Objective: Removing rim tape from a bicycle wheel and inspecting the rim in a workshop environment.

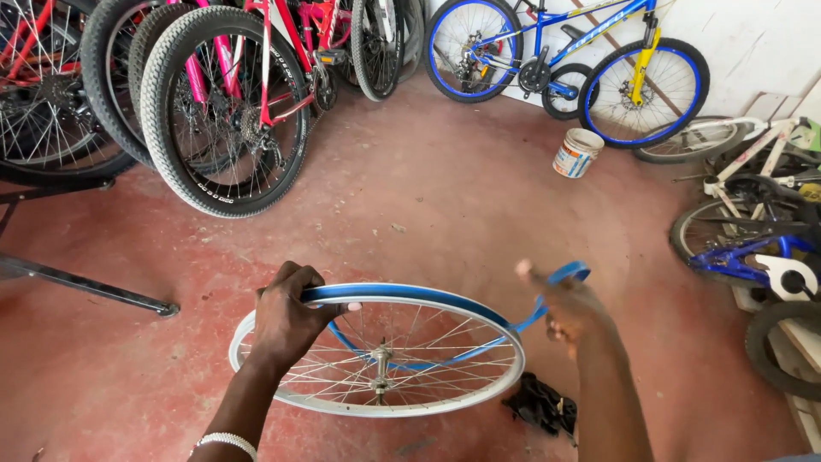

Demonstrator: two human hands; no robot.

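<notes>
Rim strip [445,301] lies seated along the near arc of the wheel [376,352]; the rest hangs loose. Left hand [286,321] fingers clamp strip to rim; right hand [569,310] fingers pinch the free end.

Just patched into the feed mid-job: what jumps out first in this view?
The bare spoked wheel rim at bottom centre, gripped at its top edge by the left hand. The right hand pulls a blue rim strip off its right side. Bicycles crowd the red floor: red and pink bikes upper left, a blue bike upper right.
</notes>
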